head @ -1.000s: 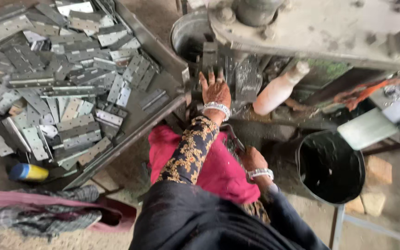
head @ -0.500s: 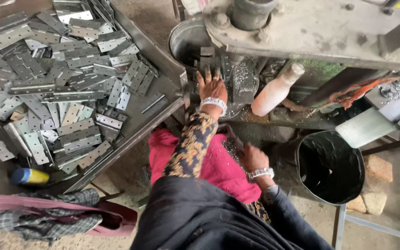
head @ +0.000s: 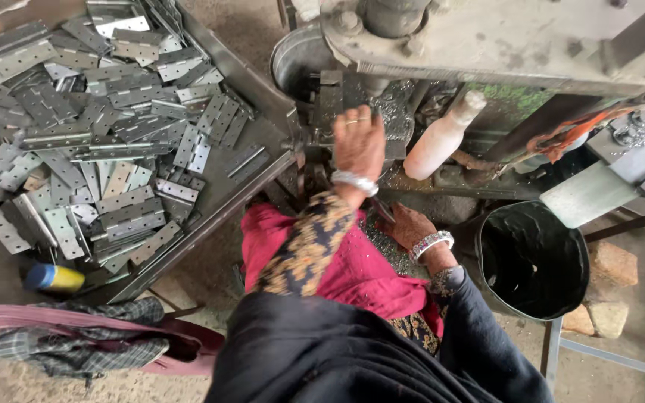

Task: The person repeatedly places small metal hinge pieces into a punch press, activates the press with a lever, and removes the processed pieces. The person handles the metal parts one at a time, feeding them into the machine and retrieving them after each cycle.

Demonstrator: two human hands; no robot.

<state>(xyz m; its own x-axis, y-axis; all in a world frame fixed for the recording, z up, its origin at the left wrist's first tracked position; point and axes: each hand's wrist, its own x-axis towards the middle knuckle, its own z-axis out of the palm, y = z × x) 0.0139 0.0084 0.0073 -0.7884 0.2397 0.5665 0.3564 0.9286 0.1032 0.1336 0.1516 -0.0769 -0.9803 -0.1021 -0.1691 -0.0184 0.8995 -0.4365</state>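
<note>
My left hand [head: 360, 145], with a ring and a silver bangle, reaches up from a patterned sleeve. Its fingers lie flat on the dark die block [head: 331, 97] of a grey metal press [head: 487, 45]. I see nothing held in that hand. My right hand [head: 410, 226], also with a bangle, sits low by my lap against the press base, beside a thin dark rod [head: 382, 211]. Its fingers curl under, so whatever is in them stays hidden. A red cloth [head: 360, 272] covers my lap.
A sloping metal tray [head: 263, 160] on the left holds several loose grey hinges [head: 106, 142]. A pale bottle [head: 442, 134] leans by the press. A black bucket [head: 535, 257] stands at the right, and a blue and yellow can [head: 54, 277] and a pink bag [head: 98, 347] lie at lower left.
My left hand's fingers were spread at the die and have drawn together on the block. The view has shifted slightly. My right hand has stayed low.
</note>
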